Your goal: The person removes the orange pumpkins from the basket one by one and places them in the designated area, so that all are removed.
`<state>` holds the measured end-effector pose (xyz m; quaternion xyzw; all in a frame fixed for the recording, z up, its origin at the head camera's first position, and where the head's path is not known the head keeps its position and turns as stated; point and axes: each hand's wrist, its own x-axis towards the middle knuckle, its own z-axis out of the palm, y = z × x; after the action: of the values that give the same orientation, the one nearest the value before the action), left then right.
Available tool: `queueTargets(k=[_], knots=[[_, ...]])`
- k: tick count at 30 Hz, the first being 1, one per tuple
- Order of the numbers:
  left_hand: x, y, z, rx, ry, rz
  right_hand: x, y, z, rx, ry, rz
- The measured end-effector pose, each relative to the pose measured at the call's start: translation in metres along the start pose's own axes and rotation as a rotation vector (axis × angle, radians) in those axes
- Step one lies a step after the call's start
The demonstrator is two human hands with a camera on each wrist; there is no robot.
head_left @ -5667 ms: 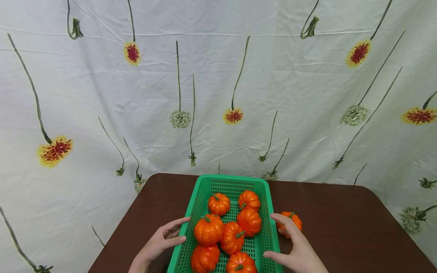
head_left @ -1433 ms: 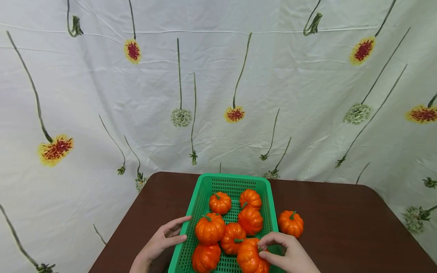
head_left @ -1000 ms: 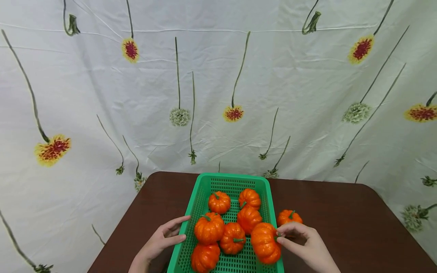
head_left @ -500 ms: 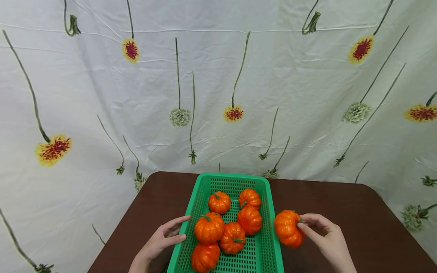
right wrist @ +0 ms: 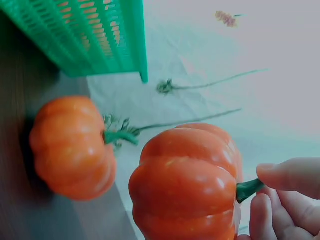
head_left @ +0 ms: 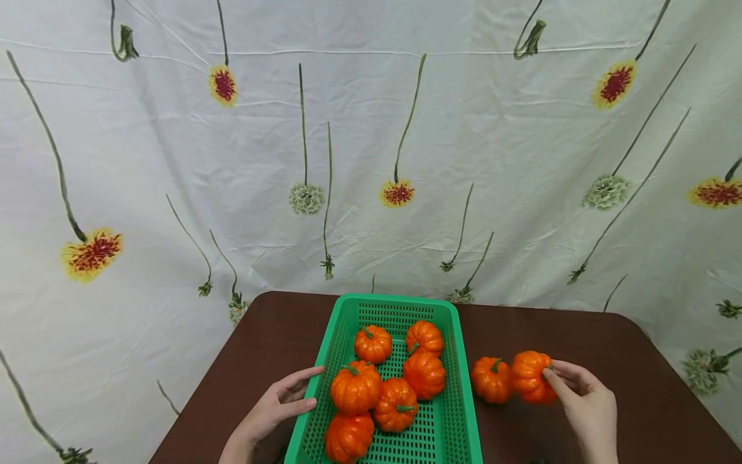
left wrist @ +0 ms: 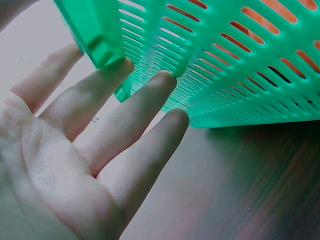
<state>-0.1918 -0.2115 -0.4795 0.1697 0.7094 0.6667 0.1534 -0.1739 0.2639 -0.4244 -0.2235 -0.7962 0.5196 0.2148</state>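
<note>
My right hand (head_left: 585,399) pinches the green stem of a small orange pumpkin (head_left: 531,377), right of the basket. In the right wrist view the thumb (right wrist: 292,175) presses on that stem, and the held pumpkin (right wrist: 187,182) hangs tilted sideways. Beside it another pumpkin (head_left: 491,380) sits on the table, stem up. My left hand (head_left: 268,412) rests against the left side of the green plastic basket (head_left: 468,412). Its straight fingers (left wrist: 135,120) touch or nearly touch the slotted wall in the left wrist view. Several pumpkins lie inside the basket, among them one pumpkin (head_left: 395,405) near the middle.
The dark brown table (head_left: 580,341) extends on both sides of the basket. Behind it hangs a pale cloth (head_left: 348,148) printed with flowers. A small dark thing at the bottom edge, below the right hand, is too cut off to identify.
My right hand has taken a pumpkin by its stem from the basket's near right part, lifted it over the right rim and carried it right past the pumpkin on the table. The left hand stays put.
</note>
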Motion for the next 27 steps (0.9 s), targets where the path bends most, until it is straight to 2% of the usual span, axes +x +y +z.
queueTargets(k=[6, 11, 16, 21, 27], knots=[[0.000, 0.000, 0.000, 0.001, -0.007, 0.011, 0.011, 0.017, -0.001, -0.017, 0.034, 0.011], [0.000, 0.000, 0.000, -0.006, -0.010, 0.005, 0.027, 0.048, 0.005, -0.091, 0.036, 0.021], [0.000, 0.000, 0.000, -0.004, -0.012, 0.011, 0.034, 0.069, 0.014, -0.177, 0.068, -0.047], [0.000, 0.001, 0.000, -0.004, -0.005, 0.005, 0.027, 0.069, 0.023, -0.222, 0.112, -0.116], [0.000, 0.000, 0.000, -0.026, -0.019, 0.010, 0.019, 0.062, 0.028, -0.261, 0.056, -0.169]])
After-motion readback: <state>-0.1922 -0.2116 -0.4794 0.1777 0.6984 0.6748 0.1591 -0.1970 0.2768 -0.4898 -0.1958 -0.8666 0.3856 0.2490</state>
